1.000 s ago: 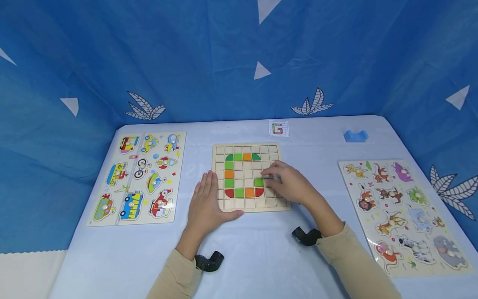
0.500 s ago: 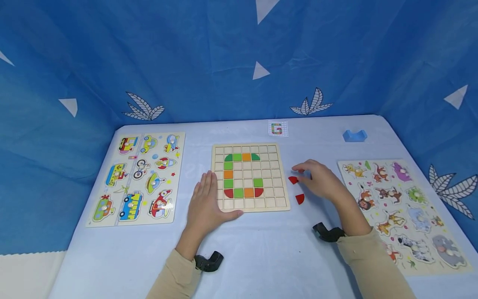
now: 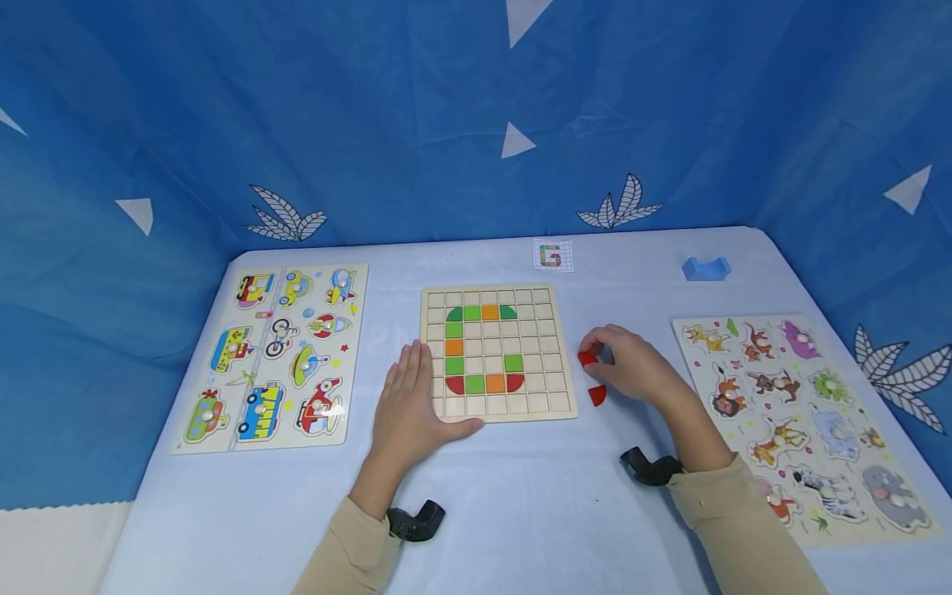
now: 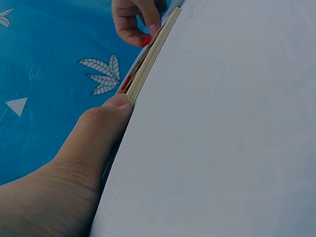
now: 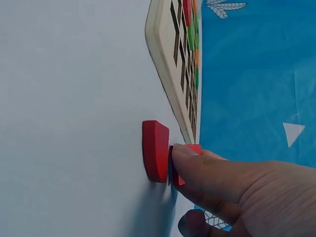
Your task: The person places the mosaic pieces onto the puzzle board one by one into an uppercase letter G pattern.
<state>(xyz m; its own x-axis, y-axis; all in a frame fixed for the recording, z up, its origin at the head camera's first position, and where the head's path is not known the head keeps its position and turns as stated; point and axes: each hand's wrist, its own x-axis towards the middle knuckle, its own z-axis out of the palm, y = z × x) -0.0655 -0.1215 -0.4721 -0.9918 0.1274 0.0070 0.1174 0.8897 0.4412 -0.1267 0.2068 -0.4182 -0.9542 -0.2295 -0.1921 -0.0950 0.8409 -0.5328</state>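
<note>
A wooden grid board (image 3: 537, 411) lies mid-table, with green, orange and red tiles set in some of its squares. My left hand (image 3: 407, 401) rests at its near left corner, fingers straight along the left side. The thumb presses the near edge, also visible in the left wrist view. Right of the board, my right hand (image 3: 632, 364) pinches a red tile (image 3: 587, 359) between thumb and fingertips. A second red tile (image 3: 597, 396), shaped like a quarter circle, lies on the table just nearer. In the right wrist view this loose red tile (image 5: 155, 151) stands close beside the pinched one.
A vehicle peg puzzle (image 3: 349, 330) lies at left and an animal peg puzzle (image 3: 725, 446) at right, partly under the right arm. Behind the board are a small card (image 3: 554, 256) with a G pattern and a blue block (image 3: 706, 269). A blue curtain backs the table.
My right hand has gone from the green tile on the board to the red tiles at right and now pinches one. The left hand has stayed in place.
</note>
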